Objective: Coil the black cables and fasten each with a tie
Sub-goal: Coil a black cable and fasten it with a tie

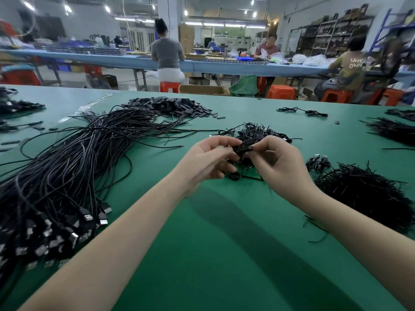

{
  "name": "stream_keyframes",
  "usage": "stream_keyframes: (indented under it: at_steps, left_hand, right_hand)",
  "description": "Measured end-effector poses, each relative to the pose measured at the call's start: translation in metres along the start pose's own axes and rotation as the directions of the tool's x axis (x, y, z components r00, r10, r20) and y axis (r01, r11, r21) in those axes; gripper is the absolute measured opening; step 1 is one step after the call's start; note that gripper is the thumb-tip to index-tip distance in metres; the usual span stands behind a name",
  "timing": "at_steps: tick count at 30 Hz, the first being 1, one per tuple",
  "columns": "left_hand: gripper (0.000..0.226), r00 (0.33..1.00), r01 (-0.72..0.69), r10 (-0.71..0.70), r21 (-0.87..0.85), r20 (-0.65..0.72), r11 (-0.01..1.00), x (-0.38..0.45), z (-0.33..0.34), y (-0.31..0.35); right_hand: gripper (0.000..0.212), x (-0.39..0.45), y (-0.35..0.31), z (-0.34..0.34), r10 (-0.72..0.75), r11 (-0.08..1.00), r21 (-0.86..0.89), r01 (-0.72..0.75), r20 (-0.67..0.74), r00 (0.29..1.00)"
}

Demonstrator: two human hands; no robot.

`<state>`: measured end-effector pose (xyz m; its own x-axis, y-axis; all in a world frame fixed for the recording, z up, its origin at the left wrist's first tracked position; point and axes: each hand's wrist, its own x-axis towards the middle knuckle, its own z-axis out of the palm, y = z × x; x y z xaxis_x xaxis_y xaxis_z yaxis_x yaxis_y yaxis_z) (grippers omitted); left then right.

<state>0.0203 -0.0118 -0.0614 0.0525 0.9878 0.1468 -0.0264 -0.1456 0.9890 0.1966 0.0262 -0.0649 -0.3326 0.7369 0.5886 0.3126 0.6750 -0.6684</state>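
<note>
A small coiled black cable [243,147] hangs just above the green table, held between both hands. My left hand [208,158] grips its left side with curled fingers. My right hand [276,160] pinches the coil's top from the right. Part of the coil is hidden behind my fingers. A big bundle of loose black cables [74,167] with USB plugs lies at the left. Behind my hands sits a heap of coiled cables [258,131]. A pile of thin black ties [368,194] lies at the right.
The green table [224,243] stretches wide in front of me. A pile of small black sleeves [170,106] sits at the back. More black piles [393,131] lie at the far right and left edges. People sit at a blue bench [202,63] beyond.
</note>
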Motion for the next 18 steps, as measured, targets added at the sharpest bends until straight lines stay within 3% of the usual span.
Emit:
stream_keyframes:
  at_steps: [2,5,9,12,13,15,17,18]
  left_hand:
    - [0.029,0.984,-0.177,0.178,0.208,0.016,0.962,0.000,-0.003,-0.003]
    - [0.024,0.962,-0.256,0.272,0.262,-0.027,0.931,0.000,-0.001,-0.007]
    - [0.007,0.955,-0.234,0.285,0.378,-0.085,0.896,0.004,0.004,-0.013]
    - [0.012,0.979,-0.083,0.141,0.347,-0.145,0.934,0.003,0.009,-0.014]
    - [0.015,0.984,-0.006,0.055,0.275,-0.172,0.961,0.002,0.012,-0.014]
    - [0.012,0.967,0.197,-0.190,0.026,-0.171,0.980,0.002,0.014,-0.012]
    - [0.013,0.872,0.482,-0.487,-0.241,0.044,0.842,0.001,0.009,-0.008]
    - [0.017,0.796,0.605,-0.572,-0.317,0.200,0.731,-0.001,0.006,-0.007]
  right_hand:
    - [0.018,0.001,-0.001,0.000,0.134,0.980,0.147,-0.138,0.039,0.990]
    - [0.018,0.001,-0.004,0.000,0.124,0.983,0.123,-0.134,0.084,0.989]
    - [0.013,-0.001,-0.004,0.000,0.010,0.993,-0.117,-0.001,0.074,0.997]
    - [0.008,-0.006,-0.001,0.005,-0.230,0.878,-0.425,0.221,0.031,0.973]
    - [0.013,-0.006,0.000,0.005,-0.364,0.780,-0.529,0.334,0.049,0.930]
    - [0.023,-0.006,0.003,0.000,-0.623,0.512,-0.650,0.561,0.169,0.764]
    - [0.023,-0.008,0.007,-0.006,-0.761,0.284,-0.639,0.715,0.303,0.574]
    - [0.022,-0.010,0.008,-0.008,-0.788,0.240,-0.611,0.754,0.331,0.519]
